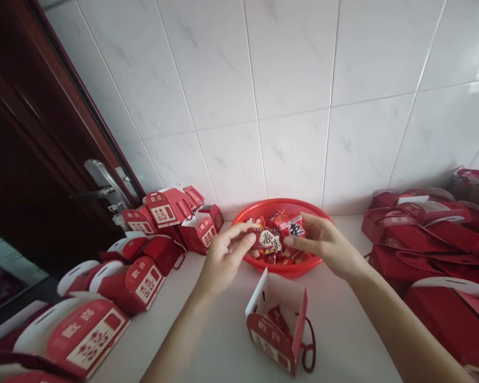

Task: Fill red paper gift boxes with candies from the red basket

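Note:
A red plastic basket [283,274] stands against the wall with wrapped candies inside. My left hand [229,252], over its left part, pinches a dark red packet [268,240] with pale lettering. Between the thumb and fingers of my right hand [323,242] is a brighter red packet [293,226] with black lettering, overlapping the first one. Just in front of the basket sits an open red box [269,340] with a white inside and a dark red cord handle. One red candy [279,321] lies in that box.
Red boxes [147,287] with white labels line the left side, some stacked near the wall. More red boxes [443,308] are piled on the right. A dark door with a metal handle [104,183] is at the left; white tiles [291,149] cover the back wall.

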`<state>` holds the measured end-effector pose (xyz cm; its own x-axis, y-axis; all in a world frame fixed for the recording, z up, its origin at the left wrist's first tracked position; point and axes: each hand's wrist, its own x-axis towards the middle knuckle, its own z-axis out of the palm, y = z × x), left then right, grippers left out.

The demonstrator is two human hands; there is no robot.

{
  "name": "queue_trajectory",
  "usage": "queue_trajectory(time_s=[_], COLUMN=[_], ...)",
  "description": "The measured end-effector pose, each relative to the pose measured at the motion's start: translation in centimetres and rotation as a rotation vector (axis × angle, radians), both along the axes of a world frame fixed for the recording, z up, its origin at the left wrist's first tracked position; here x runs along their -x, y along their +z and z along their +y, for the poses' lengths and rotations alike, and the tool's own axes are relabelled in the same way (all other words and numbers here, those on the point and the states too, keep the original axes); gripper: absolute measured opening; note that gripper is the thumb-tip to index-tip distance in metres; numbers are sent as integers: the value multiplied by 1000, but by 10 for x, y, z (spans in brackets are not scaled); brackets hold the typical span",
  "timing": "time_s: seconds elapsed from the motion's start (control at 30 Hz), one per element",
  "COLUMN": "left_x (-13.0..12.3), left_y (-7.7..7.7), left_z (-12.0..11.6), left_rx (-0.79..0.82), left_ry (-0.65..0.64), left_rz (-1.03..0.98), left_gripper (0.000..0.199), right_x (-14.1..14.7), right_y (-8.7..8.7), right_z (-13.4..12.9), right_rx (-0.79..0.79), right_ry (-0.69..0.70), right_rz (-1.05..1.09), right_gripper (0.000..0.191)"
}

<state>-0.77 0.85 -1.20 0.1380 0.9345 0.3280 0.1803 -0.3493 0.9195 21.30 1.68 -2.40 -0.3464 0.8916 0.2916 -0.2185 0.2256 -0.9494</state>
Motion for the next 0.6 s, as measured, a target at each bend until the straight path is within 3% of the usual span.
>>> queue_trajectory(time_s=[0.17, 0.27, 0.43, 0.5, 0.6], left_x=[12, 8, -5, -7, -6], left_y=[5, 0, -11, -12, -7], left_z=[-4, -10, -15, -15, -15], left_rx=[-20, 8, -96, -81, -88], left_ry=[-167, -273, -399, -391, -275], left_rz=[330, 502, 668, 693, 613], left_gripper=[21, 19, 26, 30, 31], right_x=[-7, -7, -4, -4, -3], right_y=[6, 9, 10, 11, 12], right_z=[-1, -4, -7, -8, -9], right_rx=[-20, -33, -84, -97, -115], right_ry=[-180, -183, -121, -69, 8], right_rz=[-44, -92, -159, -166, -187], right_gripper=[35, 33, 26, 23, 17])
